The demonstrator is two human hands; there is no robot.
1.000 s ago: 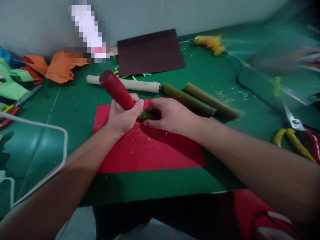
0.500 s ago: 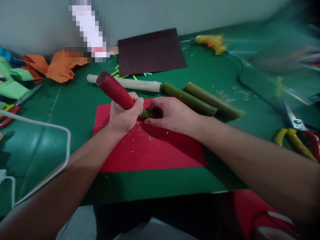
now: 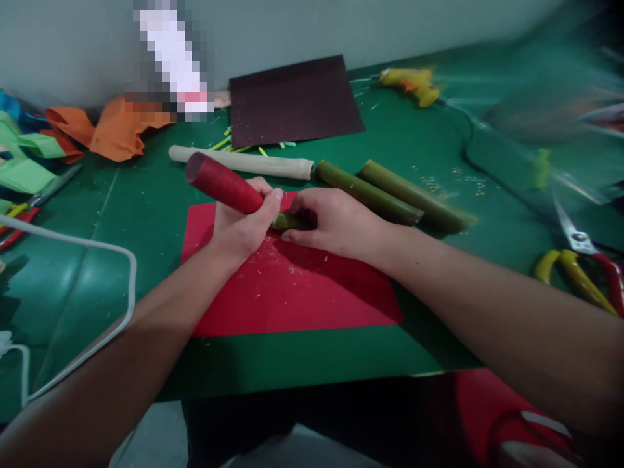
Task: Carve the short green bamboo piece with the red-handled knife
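Observation:
My left hand (image 3: 246, 224) is closed round a thick red cylinder (image 3: 224, 184) with a flat, darker red end. It slants up to the left out of my fist, and its lower end is hidden by my fingers. Close on the right, my right hand (image 3: 334, 221) has its fingers curled round a short green bamboo piece (image 3: 285, 221), mostly covered by the hand. The bamboo reaches toward my left thumb; whether it meets the cylinder is hidden. Both hands are above a red sheet (image 3: 292, 292) sprinkled with small pale shavings.
Behind my hands lie a pale stick (image 3: 263, 162), two green bamboo tubes (image 3: 370, 193) and a dark sheet (image 3: 295, 101). A yellow glue gun (image 3: 412, 84) is at the back. Scissors (image 3: 580, 244) lie right. A white cable (image 3: 88, 242) loops past my left forearm; orange paper (image 3: 117, 130) sits back left.
The upper end of the red cylinder has tipped lower and slightly left, so it leans more. My right hand and the green bamboo piece have stayed in place.

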